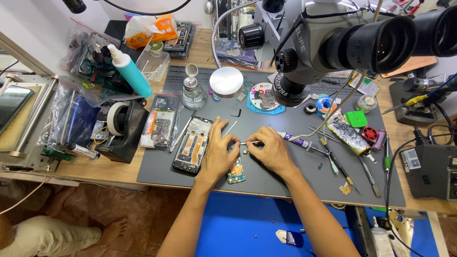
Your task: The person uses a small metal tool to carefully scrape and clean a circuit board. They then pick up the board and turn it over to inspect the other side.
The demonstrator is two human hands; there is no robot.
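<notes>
head view, looking down on a wooden workbench (119, 173) with a grey work mat (285, 181) spread over it. largest in sight is the stereo microscope (333, 43), its eyepieces looming at the upper right above the mat. next in size, an opened phone frame (192, 143) lies face down just left of the hands, and a second opened phone (160, 121) lies beside it toward the tape dispenser (121, 128). a teal squeeze bottle (131, 71) stands tilted at the back left.

the left hand (220, 151) rests palm down on the mat, fingers half curled, thumb and forefinger pinched toward the middle; whether it actually grips anything i cannot tell, the spot is too small. the right hand (269, 150) is closed around a pair of tweezers (251, 143), held low and nearly flat, tips pointing left to meet the left fingertips. both forearms come up from the bottom edge and converge, wrists down on the mat for steadiness.

a small circuit board (235, 171) lies on the mat just below the left hand, touching neither hand as far as i can see. tiny parts (245, 152) sit between the two hands.

i judge the step to be fine picking or seating of a very small part at the tweezer tips. the next move calls for a steady, light pinch and little wrist travel, so nothing flicks off.
</notes>
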